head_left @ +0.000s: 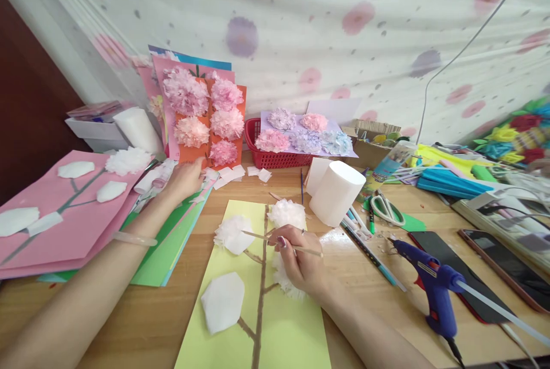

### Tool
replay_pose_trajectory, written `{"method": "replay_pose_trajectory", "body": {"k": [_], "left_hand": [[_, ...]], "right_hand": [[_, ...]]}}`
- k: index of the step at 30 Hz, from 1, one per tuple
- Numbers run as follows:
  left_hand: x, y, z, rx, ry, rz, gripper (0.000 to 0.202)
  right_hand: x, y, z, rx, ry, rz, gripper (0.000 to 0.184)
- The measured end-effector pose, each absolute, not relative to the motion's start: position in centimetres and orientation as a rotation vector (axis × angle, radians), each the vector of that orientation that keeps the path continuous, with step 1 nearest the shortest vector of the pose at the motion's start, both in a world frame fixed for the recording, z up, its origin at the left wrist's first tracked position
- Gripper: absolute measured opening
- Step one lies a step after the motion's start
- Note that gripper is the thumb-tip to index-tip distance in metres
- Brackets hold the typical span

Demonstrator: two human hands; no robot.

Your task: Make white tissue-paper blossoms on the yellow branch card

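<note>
My right hand (298,254) grips a thin wooden stick (255,235) whose tip reaches a fluffy white paper flower (234,234). Beneath it lies a yellow sheet (292,334) with a brown branch (261,294) on it. A flat white paper piece (223,302) sits at the sheet's lower left. Another fluffy white flower (287,212) is at the top, and one more is partly covered by my right hand. My left hand (188,177) reaches over small white paper pieces (230,175), fingers bent together; what they hold, if anything, is hidden.
Pink sheets (98,231) with white petals lie left, over green paper (158,260). Behind stand cards with pink flowers (184,91) and a red basket (275,158). To the right are a white paper roll (337,192), scissors (387,208), a blue glue gun (433,277) and phones (507,263).
</note>
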State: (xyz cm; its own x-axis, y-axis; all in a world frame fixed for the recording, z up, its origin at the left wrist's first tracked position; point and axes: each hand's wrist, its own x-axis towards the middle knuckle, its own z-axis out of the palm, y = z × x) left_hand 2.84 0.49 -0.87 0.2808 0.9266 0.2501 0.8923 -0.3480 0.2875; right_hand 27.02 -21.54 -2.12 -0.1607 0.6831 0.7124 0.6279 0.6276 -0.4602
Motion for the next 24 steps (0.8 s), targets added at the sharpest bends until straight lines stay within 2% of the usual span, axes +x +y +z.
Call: {"method": "replay_pose_trajectory", "body": {"k": [3, 10, 15, 18, 24], "left_hand": [[2.5, -0.3, -0.7, 2.555, 1.813, 0.47, 0.049], [2.1, -1.5, 0.6, 2.355, 1.768, 0.609, 0.051], [2.3, -1.6, 0.7, 2.389, 1.76, 0.568, 0.038], [2.2, -1.6, 0.4, 2.383, 1.745, 0.554, 0.047], [2.4, -1.7, -0.3, 2.463, 1.672, 0.654, 0.042]], "right_hand": [[27.0, -21.6, -2.1, -1.053, -1.867, 0.06, 0.02], [26.9, -21.5, -2.2, -1.006, -1.893, 0.018, 0.017], [27.0, -21.5, -2.4, -1.005, -1.88, 0.003, 0.016], [26.9, -21.5, -2.4, -1.01, -1.89, 0.005, 0.017], [26.9, -21.6, -2.1, -0.981, -1.892, -0.01, 0.017]]}}
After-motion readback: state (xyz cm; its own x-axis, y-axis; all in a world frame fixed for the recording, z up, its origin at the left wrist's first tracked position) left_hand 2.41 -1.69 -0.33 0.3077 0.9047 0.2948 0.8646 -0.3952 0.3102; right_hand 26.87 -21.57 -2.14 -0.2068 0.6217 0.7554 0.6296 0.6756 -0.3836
